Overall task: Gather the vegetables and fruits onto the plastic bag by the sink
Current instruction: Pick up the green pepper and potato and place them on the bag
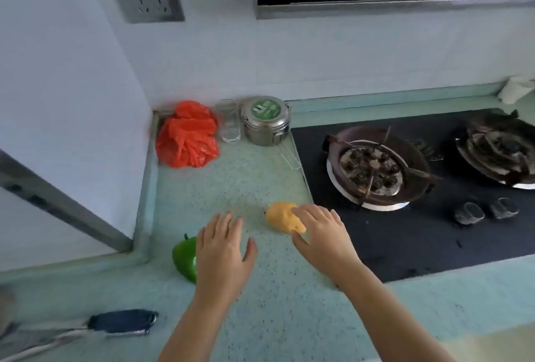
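Observation:
An orange-yellow fruit (pixel 282 216) lies on the speckled green counter (pixel 231 188) beside the stove. My right hand (pixel 321 234) rests on its right side, fingers curling over it and thumb under it. A green bell pepper (pixel 185 259) sits at the counter's left, partly hidden behind my left hand (pixel 223 251). That hand hovers flat with fingers spread and holds nothing. A crumpled red plastic bag (pixel 186 134) lies in the back corner by the wall. No sink shows.
A clear glass (pixel 228 124) and a steel lidded tin (pixel 266 120) stand next to the red bag. The black gas stove (pixel 405 217) with two burners fills the right. A dark-handled utensil (pixel 121 322) lies at the lower left.

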